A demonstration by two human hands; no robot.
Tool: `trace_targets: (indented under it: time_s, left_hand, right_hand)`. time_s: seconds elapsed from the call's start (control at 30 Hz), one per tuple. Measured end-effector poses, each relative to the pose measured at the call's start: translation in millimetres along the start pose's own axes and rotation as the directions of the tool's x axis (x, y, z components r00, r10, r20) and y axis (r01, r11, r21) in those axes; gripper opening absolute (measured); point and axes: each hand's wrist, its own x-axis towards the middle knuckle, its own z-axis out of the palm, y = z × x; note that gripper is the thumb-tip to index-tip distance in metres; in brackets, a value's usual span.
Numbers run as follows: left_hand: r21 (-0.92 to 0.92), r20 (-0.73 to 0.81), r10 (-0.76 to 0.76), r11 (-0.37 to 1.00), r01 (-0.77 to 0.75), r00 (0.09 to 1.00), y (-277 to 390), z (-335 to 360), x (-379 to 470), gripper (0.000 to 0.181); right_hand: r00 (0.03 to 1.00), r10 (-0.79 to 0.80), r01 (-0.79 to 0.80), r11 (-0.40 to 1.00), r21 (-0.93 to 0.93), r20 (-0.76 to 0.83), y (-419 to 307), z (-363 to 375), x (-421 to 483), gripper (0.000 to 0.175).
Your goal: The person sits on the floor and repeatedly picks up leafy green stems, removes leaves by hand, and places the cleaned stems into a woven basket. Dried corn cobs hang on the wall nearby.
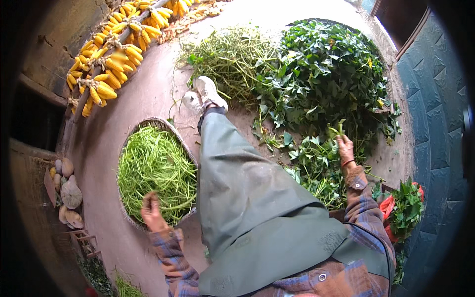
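Observation:
My right hand (345, 149) grips a small bunch of green stems (337, 129) by its lower end, out to the right. Leafy vines (315, 154) lie on the floor just beside that hand. Over the near-left edge of a woven basket (120, 200), my left hand (153, 214) hangs with bent fingers; whether anything is between them, I cannot tell. Cut green stalks (157, 163) fill the basket. A grey-green apron (252, 185) covers my lap and legs between the two hands.
A large heap of leafy vines (326, 70) stands ahead, with a pile of bare stalks (233, 59) to its left. Corn cobs (107, 70) hang on a pole by the wall. Squashes (71, 195) sit at far left. A red bag (387, 208) with greens is at right.

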Motion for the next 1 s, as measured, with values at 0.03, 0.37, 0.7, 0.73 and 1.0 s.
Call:
trace_targets:
  time_s: [0.03,0.37,0.7,0.73,1.0]
  left_hand:
    - [-0.132,0.034,-0.061,0.989,0.065,0.998,1,-18,8,0.013]
    - [-0.726,0.033,0.151,0.683,-0.080,0.988,60,-12,60,0.016]
    - [-0.758,0.232,0.030,0.632,0.161,0.972,18,26,21,0.023]
    - [-0.763,0.215,-0.003,0.624,0.170,0.977,19,25,13,0.024]
    - [-0.749,0.467,-0.214,0.420,0.512,0.858,12,106,-22,0.021]
  right_hand:
    - [0.998,-0.026,0.021,0.997,-0.081,-0.061,8,-16,0,0.020]
    - [0.671,0.224,-0.153,0.975,-0.163,0.707,88,94,-104,0.021]
    - [0.959,-0.196,0.254,0.914,0.316,-0.205,-127,-77,127,0.051]
    - [0.931,-0.188,0.218,0.974,0.061,-0.314,-176,-63,119,0.052]
    - [0.852,-0.238,0.137,0.961,0.240,0.465,-153,82,-19,0.033]
